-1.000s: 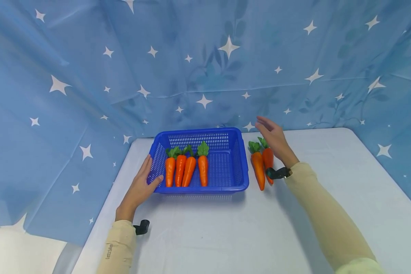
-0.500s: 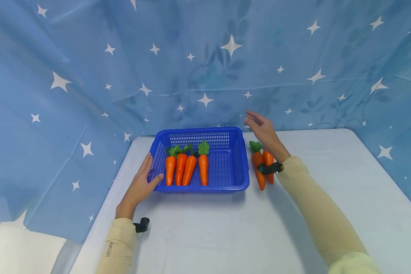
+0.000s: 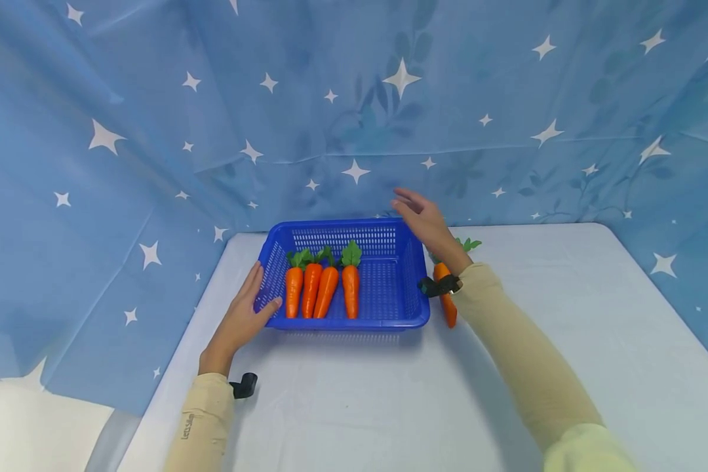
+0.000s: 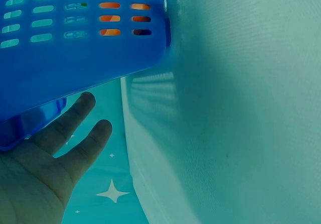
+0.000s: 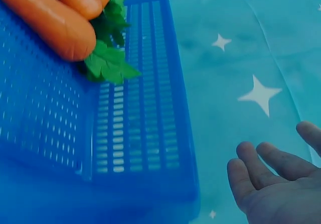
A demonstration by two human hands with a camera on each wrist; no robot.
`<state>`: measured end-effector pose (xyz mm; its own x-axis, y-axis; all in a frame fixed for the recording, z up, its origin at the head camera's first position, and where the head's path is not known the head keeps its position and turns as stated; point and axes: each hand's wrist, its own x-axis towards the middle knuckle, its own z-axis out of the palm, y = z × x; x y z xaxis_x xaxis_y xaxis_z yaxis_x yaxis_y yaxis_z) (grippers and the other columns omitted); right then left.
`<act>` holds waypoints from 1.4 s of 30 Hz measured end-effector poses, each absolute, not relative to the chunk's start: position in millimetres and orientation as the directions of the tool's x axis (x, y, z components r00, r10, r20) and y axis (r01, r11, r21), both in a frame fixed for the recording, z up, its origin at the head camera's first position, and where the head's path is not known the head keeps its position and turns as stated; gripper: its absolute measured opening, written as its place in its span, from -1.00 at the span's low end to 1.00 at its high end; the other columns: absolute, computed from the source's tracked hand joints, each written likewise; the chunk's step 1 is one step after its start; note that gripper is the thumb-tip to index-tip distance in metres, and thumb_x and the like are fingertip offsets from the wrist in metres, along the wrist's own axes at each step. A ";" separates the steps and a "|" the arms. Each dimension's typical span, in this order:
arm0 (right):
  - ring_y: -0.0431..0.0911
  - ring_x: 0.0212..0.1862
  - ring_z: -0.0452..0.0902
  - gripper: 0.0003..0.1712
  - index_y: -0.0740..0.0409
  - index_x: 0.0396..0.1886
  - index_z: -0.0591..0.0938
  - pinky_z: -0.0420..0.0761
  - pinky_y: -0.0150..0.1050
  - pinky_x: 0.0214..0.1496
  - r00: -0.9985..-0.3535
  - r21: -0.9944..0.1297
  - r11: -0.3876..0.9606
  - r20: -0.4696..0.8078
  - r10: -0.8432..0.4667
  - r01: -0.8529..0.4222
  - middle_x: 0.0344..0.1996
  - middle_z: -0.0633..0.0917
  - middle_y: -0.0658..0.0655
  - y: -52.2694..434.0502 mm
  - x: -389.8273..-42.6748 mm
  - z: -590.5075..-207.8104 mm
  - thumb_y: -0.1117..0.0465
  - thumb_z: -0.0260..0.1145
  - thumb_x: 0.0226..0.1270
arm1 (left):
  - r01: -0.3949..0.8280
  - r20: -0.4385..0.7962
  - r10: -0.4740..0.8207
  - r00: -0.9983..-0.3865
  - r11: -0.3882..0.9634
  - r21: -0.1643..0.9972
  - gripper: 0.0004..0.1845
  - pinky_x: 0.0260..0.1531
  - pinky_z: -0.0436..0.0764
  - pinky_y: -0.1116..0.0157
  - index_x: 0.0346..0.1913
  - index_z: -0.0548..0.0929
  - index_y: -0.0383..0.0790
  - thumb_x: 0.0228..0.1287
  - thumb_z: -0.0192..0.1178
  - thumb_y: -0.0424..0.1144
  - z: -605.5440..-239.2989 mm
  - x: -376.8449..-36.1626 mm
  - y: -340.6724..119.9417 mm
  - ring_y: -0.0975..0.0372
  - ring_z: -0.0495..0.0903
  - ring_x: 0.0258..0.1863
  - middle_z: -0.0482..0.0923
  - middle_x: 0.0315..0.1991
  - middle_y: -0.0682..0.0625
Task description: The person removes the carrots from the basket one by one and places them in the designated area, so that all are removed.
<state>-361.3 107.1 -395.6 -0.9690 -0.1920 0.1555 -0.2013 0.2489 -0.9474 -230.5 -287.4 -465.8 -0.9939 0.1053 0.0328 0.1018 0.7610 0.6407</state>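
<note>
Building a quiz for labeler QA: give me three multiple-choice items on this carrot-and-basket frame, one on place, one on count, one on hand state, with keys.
1. Where is the left hand?
A. against the left side of the blue basket
B. flat on the table's right half
C. inside the basket

2. How many carrots lie in the basket?
A. two
B. four
C. six

3. How is the right hand?
A. gripping a carrot
B. clenched in a fist
C. open and empty above the basket's far right corner

Key: 1 A, its thumb lies on the basket's near left corner; 2 B, four lie side by side, greens pointing away; 3 C, the right wrist view shows straight fingers holding nothing.
</note>
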 end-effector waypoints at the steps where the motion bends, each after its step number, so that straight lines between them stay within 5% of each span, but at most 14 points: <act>1: 0.19 0.59 0.28 -0.29 0.07 0.66 0.39 0.28 0.23 0.59 -0.967 -0.949 0.244 0.155 -0.200 -0.202 0.55 0.45 0.26 103.8 -361.2 -395.2 -0.11 0.20 0.68 | 0.101 0.033 0.104 -0.994 0.761 0.641 -0.02 0.54 -0.03 -0.36 0.77 -0.16 -0.20 0.58 0.13 0.11 -465.9 -230.6 -287.7 -0.21 -0.15 0.70 -0.28 0.77 -0.14; 17: 0.19 0.55 0.34 -0.30 0.08 0.66 0.39 0.34 0.15 0.57 -0.938 -0.961 0.171 0.157 -0.308 -0.217 0.55 0.43 0.33 65.3 -360.7 -400.2 -0.01 0.23 0.66 | 0.100 0.044 0.095 -0.995 0.754 0.649 0.00 0.55 -0.01 -0.34 0.77 -0.15 -0.17 0.58 0.12 0.18 -468.3 -232.9 -288.5 -0.16 -0.15 0.71 -0.30 0.78 -0.07; 28: 0.18 0.58 0.30 -0.27 0.04 0.66 0.39 0.33 0.19 0.58 -0.941 -0.967 0.207 0.071 -0.330 -0.146 0.58 0.38 0.32 45.3 -359.7 -409.3 -0.05 0.29 0.63 | 0.115 0.052 0.107 -0.993 0.749 0.653 -0.04 0.57 -0.04 -0.32 0.76 -0.15 -0.20 0.60 0.14 0.05 -470.0 -232.8 -289.6 -0.16 -0.17 0.71 -0.30 0.78 -0.09; 42: 0.19 0.61 0.24 -0.20 0.02 0.68 0.36 0.37 0.22 0.55 -0.921 -0.947 0.303 -0.018 -0.389 -0.110 0.61 0.35 0.27 34.8 -358.8 -424.7 -0.12 0.33 0.59 | 0.123 0.060 0.111 -0.992 0.748 0.652 -0.01 0.58 -0.03 -0.29 0.76 -0.14 -0.20 0.59 0.14 0.13 -471.6 -233.2 -289.9 -0.14 -0.15 0.71 -0.29 0.78 -0.08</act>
<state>-358.8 34.8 -424.7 -0.9212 -0.3887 -0.0177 -0.1098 0.3033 -0.9465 -233.2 -289.9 -471.6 -0.9920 0.1110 0.0604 0.1235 0.7481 0.6520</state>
